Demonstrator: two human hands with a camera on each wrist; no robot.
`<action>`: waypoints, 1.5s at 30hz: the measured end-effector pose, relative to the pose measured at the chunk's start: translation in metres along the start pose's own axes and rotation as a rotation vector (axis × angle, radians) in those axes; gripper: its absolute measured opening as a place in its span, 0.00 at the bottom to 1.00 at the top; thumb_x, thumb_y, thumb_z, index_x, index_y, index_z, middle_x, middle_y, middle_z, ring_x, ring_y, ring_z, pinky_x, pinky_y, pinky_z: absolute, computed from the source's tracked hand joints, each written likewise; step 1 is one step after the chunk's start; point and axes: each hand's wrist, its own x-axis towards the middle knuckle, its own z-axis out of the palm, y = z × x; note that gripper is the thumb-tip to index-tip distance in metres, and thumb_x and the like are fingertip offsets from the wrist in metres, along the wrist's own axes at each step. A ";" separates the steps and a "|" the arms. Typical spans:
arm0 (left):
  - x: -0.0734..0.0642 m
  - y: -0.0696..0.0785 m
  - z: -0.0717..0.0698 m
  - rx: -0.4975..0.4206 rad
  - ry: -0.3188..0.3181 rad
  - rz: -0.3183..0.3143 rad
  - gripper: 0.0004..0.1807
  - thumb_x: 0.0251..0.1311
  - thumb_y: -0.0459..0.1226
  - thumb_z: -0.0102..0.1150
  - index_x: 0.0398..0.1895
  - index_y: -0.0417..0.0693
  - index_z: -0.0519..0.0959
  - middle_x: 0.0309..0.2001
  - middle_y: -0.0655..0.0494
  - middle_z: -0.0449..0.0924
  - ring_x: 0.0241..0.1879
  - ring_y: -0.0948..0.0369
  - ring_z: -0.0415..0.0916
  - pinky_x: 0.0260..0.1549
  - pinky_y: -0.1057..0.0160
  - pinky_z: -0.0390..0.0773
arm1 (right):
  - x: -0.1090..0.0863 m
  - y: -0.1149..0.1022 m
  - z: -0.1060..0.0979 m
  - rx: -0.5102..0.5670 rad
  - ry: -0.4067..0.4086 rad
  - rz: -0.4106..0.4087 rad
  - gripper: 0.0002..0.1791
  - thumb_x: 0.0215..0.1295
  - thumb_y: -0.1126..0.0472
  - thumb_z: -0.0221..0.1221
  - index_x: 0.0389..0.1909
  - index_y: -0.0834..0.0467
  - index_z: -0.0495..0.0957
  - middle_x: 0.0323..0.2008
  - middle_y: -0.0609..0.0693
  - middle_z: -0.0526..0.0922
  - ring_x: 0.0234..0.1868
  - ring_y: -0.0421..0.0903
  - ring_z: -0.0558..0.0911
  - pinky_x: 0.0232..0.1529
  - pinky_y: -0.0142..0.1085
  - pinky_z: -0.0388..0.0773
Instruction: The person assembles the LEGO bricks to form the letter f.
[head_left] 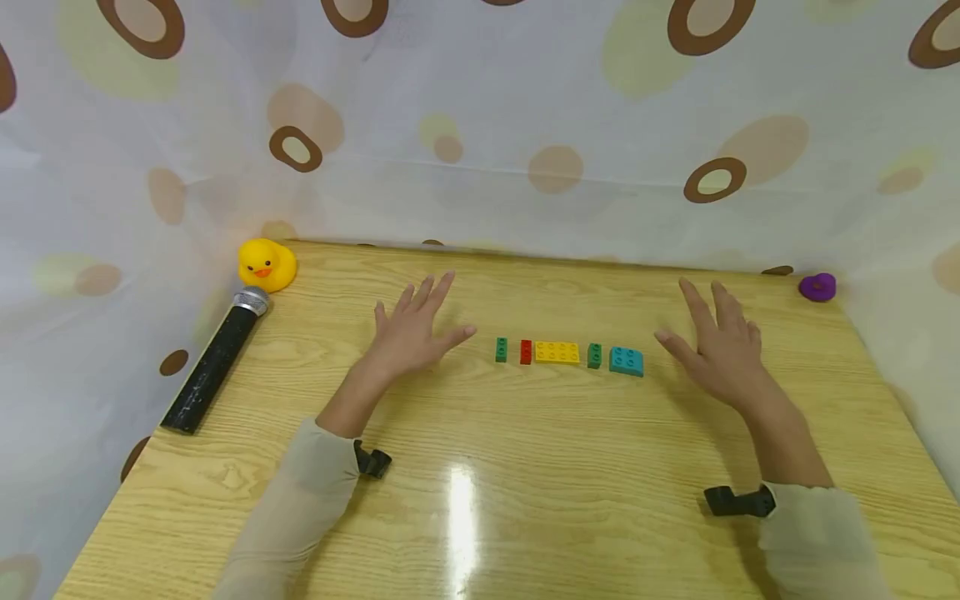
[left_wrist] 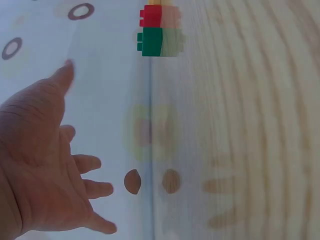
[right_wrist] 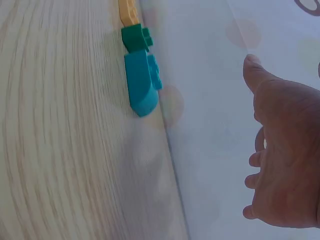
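Several toy building bricks lie in a row on the wooden table between my hands. From left to right in the head view come a green brick [head_left: 501,350], a red brick [head_left: 526,352], a long yellow brick [head_left: 557,353], a second green brick [head_left: 595,356] and a blue brick [head_left: 626,361]. My left hand [head_left: 408,333] hovers left of the row with fingers spread, holding nothing; its thumb points toward the first green brick [left_wrist: 152,42]. Fingers apart and empty, my right hand [head_left: 720,354] is over the table to the right of the blue brick [right_wrist: 141,82].
A yellow rubber duck [head_left: 267,265] sits at the back left corner, with a black microphone [head_left: 217,358] lying in front of it. At the back right is a small purple duck [head_left: 817,287]. A patterned curtain [head_left: 480,167] borders the table [head_left: 570,500].
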 end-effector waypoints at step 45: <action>0.021 0.034 0.028 -0.036 -0.220 0.020 0.32 0.64 0.52 0.66 0.72 0.59 0.73 0.71 0.55 0.73 0.70 0.49 0.71 0.67 0.47 0.71 | 0.059 -0.103 0.087 -0.144 -0.183 -0.235 0.28 0.66 0.50 0.67 0.64 0.55 0.78 0.66 0.62 0.77 0.74 0.70 0.63 0.71 0.71 0.54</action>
